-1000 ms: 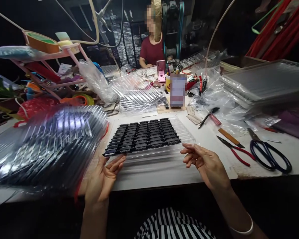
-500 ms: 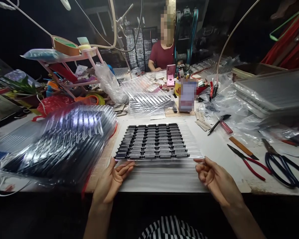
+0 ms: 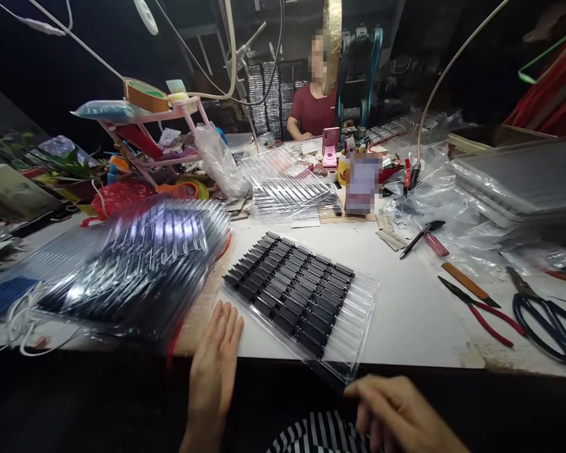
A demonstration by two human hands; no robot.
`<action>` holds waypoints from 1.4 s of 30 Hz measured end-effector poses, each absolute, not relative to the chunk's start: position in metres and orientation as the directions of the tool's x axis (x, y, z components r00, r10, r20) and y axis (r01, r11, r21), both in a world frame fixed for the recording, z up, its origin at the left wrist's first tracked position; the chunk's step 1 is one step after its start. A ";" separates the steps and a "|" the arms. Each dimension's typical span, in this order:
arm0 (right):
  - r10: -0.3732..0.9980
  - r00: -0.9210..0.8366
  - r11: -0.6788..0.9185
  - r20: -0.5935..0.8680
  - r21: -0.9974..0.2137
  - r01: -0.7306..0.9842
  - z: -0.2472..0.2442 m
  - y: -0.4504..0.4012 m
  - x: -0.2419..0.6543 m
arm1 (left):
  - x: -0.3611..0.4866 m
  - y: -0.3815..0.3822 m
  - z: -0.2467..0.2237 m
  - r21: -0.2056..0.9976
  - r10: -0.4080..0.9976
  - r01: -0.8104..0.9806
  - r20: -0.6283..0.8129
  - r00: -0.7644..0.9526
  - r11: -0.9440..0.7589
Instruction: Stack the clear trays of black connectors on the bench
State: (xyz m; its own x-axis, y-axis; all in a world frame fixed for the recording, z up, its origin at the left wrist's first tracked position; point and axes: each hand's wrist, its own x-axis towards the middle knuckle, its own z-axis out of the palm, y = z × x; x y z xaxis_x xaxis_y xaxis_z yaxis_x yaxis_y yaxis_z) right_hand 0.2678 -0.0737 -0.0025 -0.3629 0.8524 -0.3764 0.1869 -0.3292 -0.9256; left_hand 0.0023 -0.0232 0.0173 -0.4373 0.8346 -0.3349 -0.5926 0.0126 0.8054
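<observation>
At the far left, a white cable [image 3: 16,324] loops beside a glossy pile of clear trays [image 3: 136,270] on the table [image 3: 419,314]. Behind the pile are a red bag [image 3: 122,196] and a pink rack [image 3: 163,115], which bears a roll of brown tape [image 3: 146,95].

The left hand [image 3: 214,362] is spread wide and flat, fingers together and pointing away from the wearer; it grips nothing and lies just beside the near left edge of the tray [image 3: 356,314].

This tray sits at the middle of the table, turned at a slant, with its near corner out over the table's front edge. Rows of black parts [image 3: 290,292] fill most of it (the strip along its right side shows only bare, clear grooves).

Behind it are more clear sheets [image 3: 283,179], a person [image 3: 314,110] in a dark red shirt and an upright phone [image 3: 362,182].

The right hand [image 3: 393,409] is narrow, its fingers curled and their tips at the tray's near corner; whether they pinch it, I cannot tell.

Farther right lie red-handled pliers [image 3: 485,314], then scissors [image 3: 547,321] with dark blue handles.
</observation>
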 end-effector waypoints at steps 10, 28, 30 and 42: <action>0.942 -0.253 0.335 0.219 -0.582 0.741 0.006 0.069 0.306 | 0.042 -0.063 0.006 0.864 0.917 -0.464 -0.328 -0.227 0.194; 0.574 -0.757 0.545 0.312 -0.835 0.069 0.020 -0.039 0.185 | 0.039 0.145 0.054 0.602 0.915 0.732 -0.004 0.402 -0.319; 0.652 -0.670 0.503 0.356 -0.864 0.030 0.022 -0.040 0.213 | 0.025 0.127 0.058 0.612 0.927 0.709 0.121 0.355 -0.351; 0.965 0.201 0.013 0.170 -0.792 0.610 -0.019 0.001 0.323 | -0.040 0.020 0.004 0.889 0.949 0.447 0.049 -0.310 0.100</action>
